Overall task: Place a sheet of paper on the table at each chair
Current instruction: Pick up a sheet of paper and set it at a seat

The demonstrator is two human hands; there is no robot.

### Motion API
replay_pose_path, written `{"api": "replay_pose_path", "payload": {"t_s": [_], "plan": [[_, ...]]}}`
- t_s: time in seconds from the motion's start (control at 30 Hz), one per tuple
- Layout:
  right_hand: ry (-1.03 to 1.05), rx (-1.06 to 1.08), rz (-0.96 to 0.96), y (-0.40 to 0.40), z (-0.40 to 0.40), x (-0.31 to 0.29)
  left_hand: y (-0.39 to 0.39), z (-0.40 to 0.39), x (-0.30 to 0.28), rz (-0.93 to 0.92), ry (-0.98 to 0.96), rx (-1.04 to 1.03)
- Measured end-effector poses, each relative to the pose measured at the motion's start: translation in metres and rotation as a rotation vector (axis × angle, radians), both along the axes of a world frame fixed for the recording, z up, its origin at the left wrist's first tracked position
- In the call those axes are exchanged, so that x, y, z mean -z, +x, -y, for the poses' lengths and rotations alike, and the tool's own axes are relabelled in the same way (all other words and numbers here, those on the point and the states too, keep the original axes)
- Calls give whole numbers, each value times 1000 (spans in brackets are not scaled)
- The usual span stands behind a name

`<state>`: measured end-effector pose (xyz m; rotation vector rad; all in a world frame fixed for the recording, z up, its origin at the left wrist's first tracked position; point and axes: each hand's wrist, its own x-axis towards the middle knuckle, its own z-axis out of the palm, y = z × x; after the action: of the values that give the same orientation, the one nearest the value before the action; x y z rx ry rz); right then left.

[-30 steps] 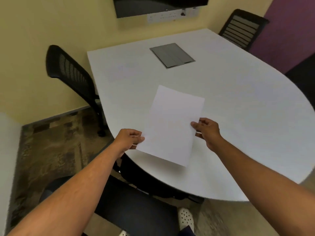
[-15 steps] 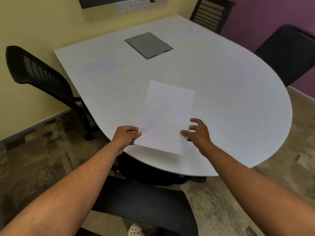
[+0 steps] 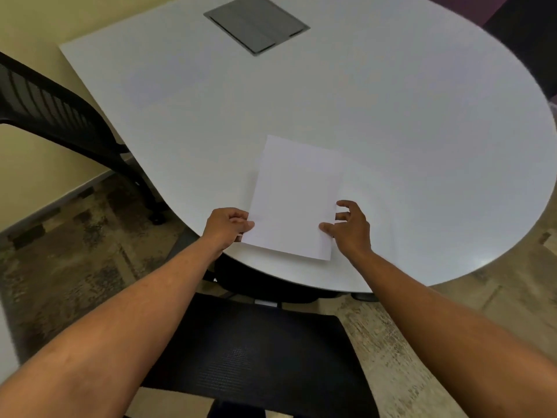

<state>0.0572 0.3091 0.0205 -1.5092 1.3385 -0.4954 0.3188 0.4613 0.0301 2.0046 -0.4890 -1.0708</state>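
The plain white rectangular sheet of paper [image 3: 294,197] lies on the rounded white table top [image 3: 407,146], close to its near edge, slightly skewed. The left hand [image 3: 226,227] pinches the sheet's lower left edge, thumb on top and fingers curled beneath. The right hand [image 3: 351,230] is half open: its thumb presses on the sheet near the lower right corner, the other fingers spread and hooked at the right edge, gripping nothing. A black mesh office chair [image 3: 256,357] stands directly below the sheet's position. A second black mesh chair [image 3: 51,113] stands at the table's left side. A grey square cable hatch [image 3: 256,22] sits in the table's far part.
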Motion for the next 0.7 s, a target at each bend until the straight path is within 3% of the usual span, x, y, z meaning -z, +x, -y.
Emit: {"api": "replay_pose_path", "payload": {"t_s": [0.27, 0.47, 0.57, 0.7], "plan": [[-82, 8, -92, 21, 5, 52, 36, 29, 57, 140, 46, 193], [-198, 7, -122, 42, 8, 71, 49, 30, 76, 269, -27, 221], [-248, -12, -148, 45, 9, 73, 53, 27, 79, 398, -53, 311], [-348, -78, -225, 38, 9, 75, 66, 21, 84, 654, -67, 582]]}}
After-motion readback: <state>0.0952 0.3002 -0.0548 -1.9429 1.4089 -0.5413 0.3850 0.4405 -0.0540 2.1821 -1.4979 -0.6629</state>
